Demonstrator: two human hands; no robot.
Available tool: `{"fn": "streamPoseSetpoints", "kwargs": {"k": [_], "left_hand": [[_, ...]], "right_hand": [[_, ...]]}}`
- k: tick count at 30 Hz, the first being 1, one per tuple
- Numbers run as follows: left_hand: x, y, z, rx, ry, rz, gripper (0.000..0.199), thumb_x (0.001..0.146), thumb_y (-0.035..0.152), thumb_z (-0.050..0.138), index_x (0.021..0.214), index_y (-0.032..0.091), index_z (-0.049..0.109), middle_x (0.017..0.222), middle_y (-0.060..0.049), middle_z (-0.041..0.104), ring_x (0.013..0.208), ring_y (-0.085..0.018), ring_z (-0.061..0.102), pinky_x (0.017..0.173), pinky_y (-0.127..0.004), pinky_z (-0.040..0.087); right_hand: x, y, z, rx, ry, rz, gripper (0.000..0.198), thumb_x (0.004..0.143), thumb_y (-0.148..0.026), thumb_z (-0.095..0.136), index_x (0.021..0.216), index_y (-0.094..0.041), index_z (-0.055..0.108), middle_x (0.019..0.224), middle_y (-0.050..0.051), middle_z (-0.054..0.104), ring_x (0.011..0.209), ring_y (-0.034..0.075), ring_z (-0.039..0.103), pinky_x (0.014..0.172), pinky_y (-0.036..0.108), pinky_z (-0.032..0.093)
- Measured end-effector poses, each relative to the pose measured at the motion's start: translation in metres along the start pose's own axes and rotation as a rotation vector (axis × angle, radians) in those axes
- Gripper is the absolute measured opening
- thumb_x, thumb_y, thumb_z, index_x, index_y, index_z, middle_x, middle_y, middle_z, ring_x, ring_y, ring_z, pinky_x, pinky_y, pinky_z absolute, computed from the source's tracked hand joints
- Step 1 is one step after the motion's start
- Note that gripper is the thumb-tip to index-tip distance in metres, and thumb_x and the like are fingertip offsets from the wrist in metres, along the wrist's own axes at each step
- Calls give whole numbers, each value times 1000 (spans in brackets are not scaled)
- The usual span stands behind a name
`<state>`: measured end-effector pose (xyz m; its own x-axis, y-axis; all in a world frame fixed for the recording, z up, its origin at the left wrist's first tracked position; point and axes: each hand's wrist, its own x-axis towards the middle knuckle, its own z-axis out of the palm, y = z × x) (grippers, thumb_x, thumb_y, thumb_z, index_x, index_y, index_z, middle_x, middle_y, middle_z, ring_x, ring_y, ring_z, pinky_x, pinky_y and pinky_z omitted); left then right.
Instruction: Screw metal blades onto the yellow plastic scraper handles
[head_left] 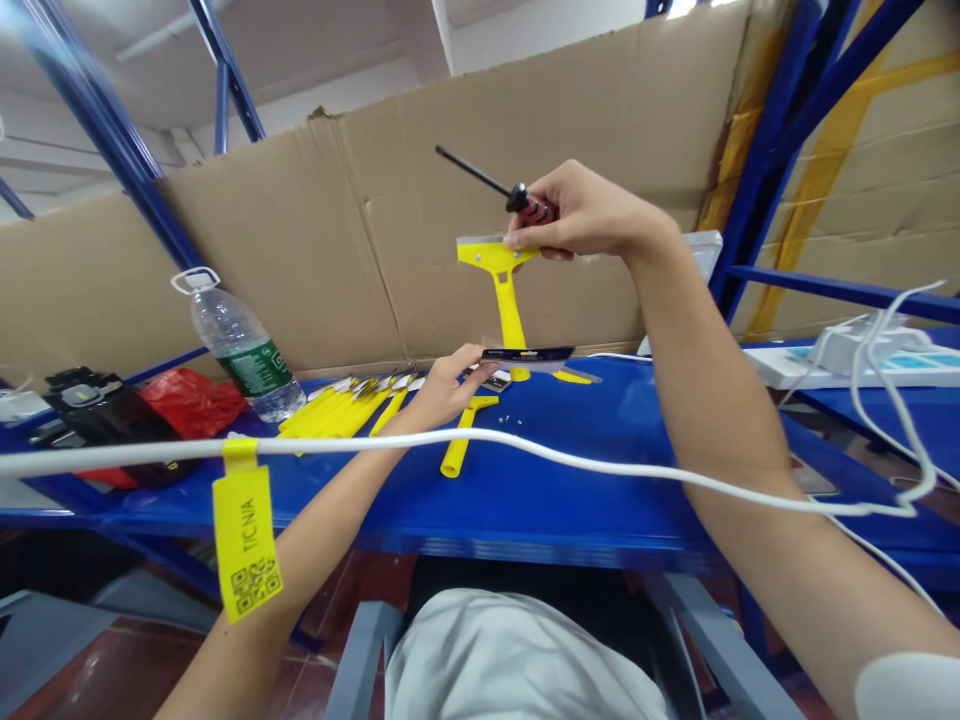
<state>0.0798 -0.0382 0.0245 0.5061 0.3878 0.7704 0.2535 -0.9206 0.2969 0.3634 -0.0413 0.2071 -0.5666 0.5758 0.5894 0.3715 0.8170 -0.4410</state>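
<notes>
My right hand point(589, 212) is raised and closed around a screwdriver point(537, 209), its dark shaft pointing up and left. Between the fingers of that same hand hangs a yellow scraper point(508, 305), head up, held by one end of its blade edge. Lower down, my left hand point(448, 385) pinches a flat packet with a black strip point(528, 354) and what looks like clear plastic below it. The packet passes in front of the scraper's handle. Beneath, a loose yellow scraper handle point(463, 440) lies on the blue table point(570, 490), near several tiny screw-like bits point(510, 420).
Several yellow scrapers point(337, 412) lie in a row at left, beside a water bottle point(251, 350), a red bag point(193, 400) and a black flask point(105, 420). A white cable point(585, 458) with a yellow tag point(247, 540) crosses the front. Cardboard point(360, 220) stands behind.
</notes>
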Motion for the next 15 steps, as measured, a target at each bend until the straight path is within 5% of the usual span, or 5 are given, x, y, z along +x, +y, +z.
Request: {"fn": "streamPoseSetpoints", "kwargs": {"k": [7, 13, 15], "left_hand": [[1, -9, -7, 17, -55, -92, 34, 113, 51, 67, 104, 20, 79, 103, -7, 80, 97, -22, 74, 94, -33, 57], [34, -56, 14, -278, 63, -666, 23, 99, 34, 86, 99, 18, 69, 94, -5, 81, 92, -21, 79, 94, -35, 63], [48, -69, 28, -290, 62, -748, 23, 95, 23, 86, 104, 18, 65, 96, -7, 81, 92, -23, 81, 95, -40, 67]], "right_hand": [[-7, 3, -16, -45, 434, -90, 20, 87, -50, 91, 85, -35, 77, 61, -5, 70, 52, 18, 54, 48, 36, 38], [-11, 7, -29, -43, 587, -152, 20, 83, -53, 90, 82, -39, 76, 72, -7, 79, 51, 17, 59, 45, 37, 41], [-12, 9, -30, -33, 601, -172, 23, 83, -52, 91, 81, -35, 76, 69, -7, 76, 49, 15, 60, 42, 35, 41]]}}
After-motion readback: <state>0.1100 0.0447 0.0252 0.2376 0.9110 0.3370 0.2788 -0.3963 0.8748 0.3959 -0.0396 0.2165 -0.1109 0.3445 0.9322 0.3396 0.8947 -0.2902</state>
